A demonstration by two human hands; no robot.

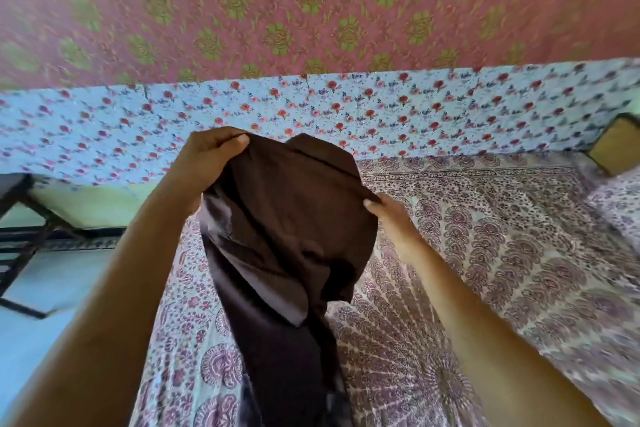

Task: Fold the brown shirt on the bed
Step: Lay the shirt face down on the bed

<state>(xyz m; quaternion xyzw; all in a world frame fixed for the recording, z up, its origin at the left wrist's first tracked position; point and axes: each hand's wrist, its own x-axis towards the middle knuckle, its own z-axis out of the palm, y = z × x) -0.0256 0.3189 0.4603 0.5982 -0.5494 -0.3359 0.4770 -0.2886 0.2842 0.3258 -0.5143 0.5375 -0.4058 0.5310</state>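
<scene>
Arms (114, 305) at lower frame hold the shirt (287, 225) clear.
Under it the bed (485, 253) fills right and bottom; shirt hangs mid-frame, probably held by its shoulders to shake flat; left hand (207, 156) pinches its top edge, right hand (391, 215) clutches its right edge.

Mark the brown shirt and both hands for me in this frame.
Dark brown cloth shirt (294, 218), head view: bunched middle of the fabric.
Left hand (207, 159), head view: back of the hand.
Right hand (389, 215), head view: back of the hand.
</scene>
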